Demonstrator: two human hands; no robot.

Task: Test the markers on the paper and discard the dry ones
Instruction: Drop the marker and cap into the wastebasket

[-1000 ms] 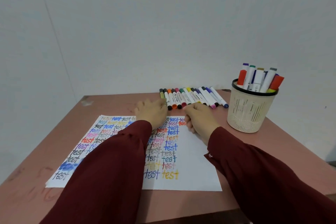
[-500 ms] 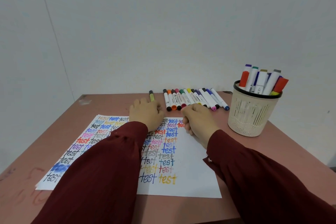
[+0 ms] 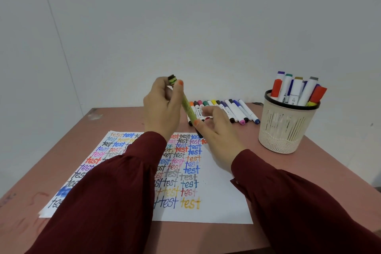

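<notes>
My left hand (image 3: 162, 109) holds an olive-green marker (image 3: 188, 109) raised above the table, tilted, with its upper end between thumb and fingers. My right hand (image 3: 216, 132) meets the marker's lower dark end; its thumb presses on it and the other fingers are loosely spread behind. Under both hands lies the white paper (image 3: 218, 202), covered on its left and middle with the word "test" in many colours. A row of several capped markers (image 3: 233, 109) lies on the table beyond the paper.
A cream mesh cup (image 3: 282, 130) with a black rim stands at the right and holds several thicker markers. The reddish-brown table (image 3: 321, 167) ends at a white wall behind. My dark red sleeves cover part of the paper.
My left hand picked the olive-green marker up from the left end of the row and lifted it. My right hand rose from the paper to the marker's lower end.
</notes>
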